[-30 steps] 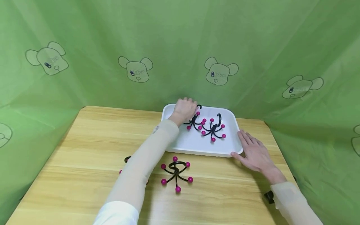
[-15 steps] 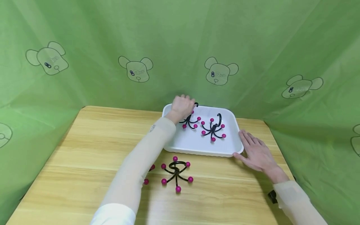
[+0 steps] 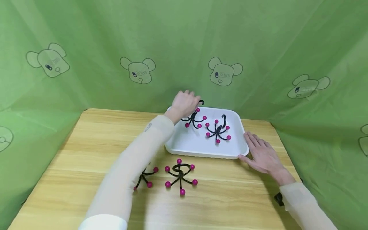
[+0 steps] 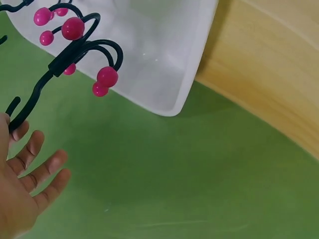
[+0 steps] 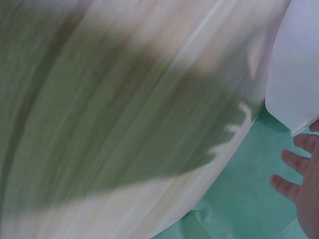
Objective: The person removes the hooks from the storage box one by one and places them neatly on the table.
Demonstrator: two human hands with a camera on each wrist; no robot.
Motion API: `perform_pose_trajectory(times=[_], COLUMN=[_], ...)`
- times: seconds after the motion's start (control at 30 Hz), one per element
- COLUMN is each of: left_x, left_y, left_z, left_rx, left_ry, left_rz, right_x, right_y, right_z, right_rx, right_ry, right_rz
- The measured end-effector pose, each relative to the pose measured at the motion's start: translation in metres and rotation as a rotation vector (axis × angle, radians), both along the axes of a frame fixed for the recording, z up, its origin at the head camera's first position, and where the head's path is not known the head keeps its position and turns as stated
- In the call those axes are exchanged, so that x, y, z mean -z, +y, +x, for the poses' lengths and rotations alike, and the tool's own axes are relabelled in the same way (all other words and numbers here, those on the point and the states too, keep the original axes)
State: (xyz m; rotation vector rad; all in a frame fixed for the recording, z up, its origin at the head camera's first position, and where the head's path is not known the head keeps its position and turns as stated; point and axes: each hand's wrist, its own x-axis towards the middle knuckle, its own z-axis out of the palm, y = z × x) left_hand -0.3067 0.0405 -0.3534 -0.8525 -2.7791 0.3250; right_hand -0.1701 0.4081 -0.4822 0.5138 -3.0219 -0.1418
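My left hand (image 3: 184, 104) reaches over the back left of a white plastic tray (image 3: 198, 154). It pinches the hook of a black claw hanger (image 4: 62, 59) with pink ball tips. In the left wrist view its other fingers are spread and the arms of the hanger point away from the hand, over the tray. A second claw hanger (image 3: 218, 130) stands in the tray to the right, its hook up. My right hand (image 3: 263, 155) lies at the tray's front right corner, fingers straight along the outer wall and thumb at the front rim.
Two more claw hangers stand on the wooden table (image 3: 224, 198) in front of the tray: one near the middle (image 3: 180, 174), and a left one (image 3: 143, 175) partly hidden by the left sleeve. A green curtain (image 3: 178, 38) rises behind the table.
My left hand has moved back and slightly left with the claw hanger, rising a little in view. The forearm has uncovered more of the left hanger on the table. My right hand has barely moved.
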Motion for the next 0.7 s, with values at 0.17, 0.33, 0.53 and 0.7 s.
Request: perform_pose_trajectory(times=[0.17, 0.33, 0.53, 0.7], left_x=[-0.013, -0.027, -0.041, -0.049], left_y=[-0.001, 0.000, 0.003, 0.006], left_z=[0.009, 0.019, 0.037, 0.054], left_rx=[0.029, 0.065, 0.110, 0.161], left_ry=[0.002, -0.009, -0.025, -0.014], left_rz=[0.051, 0.098, 0.114, 0.111], right_x=[0.000, 0.000, -0.001, -0.001], right_y=[0.000, 0.001, 0.002, 0.003], right_z=[-0.001, -0.001, -0.001, -0.002], right_rx=[-0.007, -0.014, -0.026, -0.032], right_ry=[-0.003, 0.003, 0.005, 0.009], right_rz=[-0.006, -0.006, -0.008, -0.009])
